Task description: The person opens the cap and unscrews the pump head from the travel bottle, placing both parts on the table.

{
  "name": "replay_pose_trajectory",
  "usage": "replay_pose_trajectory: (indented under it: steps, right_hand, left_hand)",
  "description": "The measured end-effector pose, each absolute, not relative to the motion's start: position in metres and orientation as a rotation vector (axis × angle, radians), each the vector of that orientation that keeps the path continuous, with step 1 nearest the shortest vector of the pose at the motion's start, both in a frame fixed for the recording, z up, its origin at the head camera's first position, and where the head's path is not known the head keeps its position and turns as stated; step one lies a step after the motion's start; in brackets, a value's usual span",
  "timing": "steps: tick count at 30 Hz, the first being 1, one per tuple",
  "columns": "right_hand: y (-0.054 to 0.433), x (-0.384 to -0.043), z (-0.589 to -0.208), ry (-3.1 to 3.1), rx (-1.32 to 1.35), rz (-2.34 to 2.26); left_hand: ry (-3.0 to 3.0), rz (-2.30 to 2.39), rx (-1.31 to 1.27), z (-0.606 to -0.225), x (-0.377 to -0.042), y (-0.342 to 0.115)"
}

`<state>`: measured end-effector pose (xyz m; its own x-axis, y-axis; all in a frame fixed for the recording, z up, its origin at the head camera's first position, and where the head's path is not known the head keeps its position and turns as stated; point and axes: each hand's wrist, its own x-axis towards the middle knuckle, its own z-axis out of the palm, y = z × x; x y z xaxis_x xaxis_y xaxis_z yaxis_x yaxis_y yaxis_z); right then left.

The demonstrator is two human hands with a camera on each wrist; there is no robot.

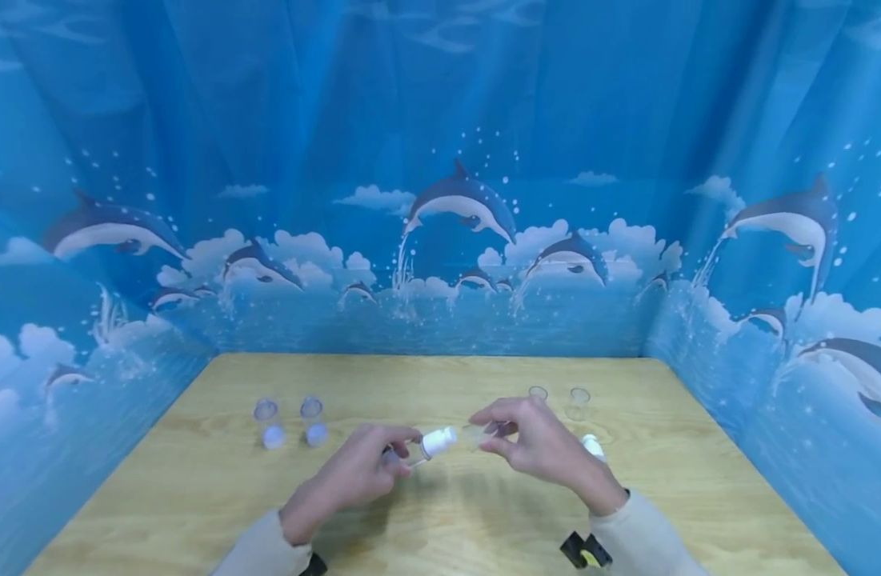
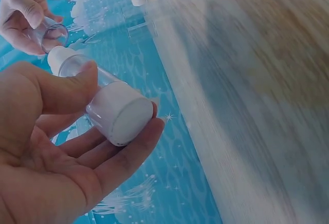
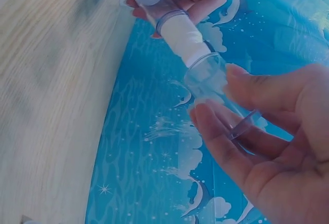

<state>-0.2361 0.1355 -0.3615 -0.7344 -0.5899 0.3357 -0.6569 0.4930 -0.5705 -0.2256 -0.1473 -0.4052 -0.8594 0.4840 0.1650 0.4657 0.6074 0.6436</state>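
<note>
My left hand grips a small clear bottle round its body, thumb on one side and fingers on the other. The bottle is tilted, its white base facing the left wrist camera. A white pump top sits on its other end and points toward my right hand. Between thumb and fingers, that hand pinches a clear, hollow cap. The cap's open rim is right at the end of the white top. Both things are held above the wooden table.
Two clear bottles with white bases, a left one and a right one, stand on the table's left side. Behind my right hand are clear caps. A white pump top shows beside that wrist. A blue dolphin curtain encloses the table.
</note>
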Motion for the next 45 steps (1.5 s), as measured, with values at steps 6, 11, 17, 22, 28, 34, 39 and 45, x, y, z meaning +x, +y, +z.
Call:
replay_pose_trajectory:
  steps: [6,11,17,22,28,34,39,45]
  right_hand:
    - [0.135,-0.241,-0.364,-2.649,1.067,1.017]
    - [0.136,-0.243,-0.363,-2.668,1.06,0.928]
    - [0.138,-0.245,-0.361,-2.719,1.068,0.839]
    - [0.14,-0.25,-0.358,-2.801,1.05,0.84]
    - [0.142,-0.261,-0.353,-2.913,1.025,0.861]
    - [0.144,-0.274,-0.345,-2.958,1.061,0.791]
    - [0.14,-0.283,-0.343,-3.001,1.047,0.758]
    - [0.137,-0.298,-0.346,-3.05,1.041,0.677]
  left_hand:
    - [2.838,1.067,0.85,-0.406,-0.228,-0.148]
    - [2.845,1.057,0.856,-0.405,-0.229,-0.149]
    - [2.848,1.058,0.856,-0.405,-0.229,-0.149]
    - [2.848,1.049,0.865,-0.405,-0.229,-0.149]
    - [2.848,1.04,0.864,-0.405,-0.229,-0.15]
    - [2.855,1.027,0.878,-0.407,-0.232,-0.15]
    - [2.849,1.031,0.85,-0.408,-0.229,-0.149]
    - [2.854,1.021,0.85,-0.409,-0.227,-0.149]
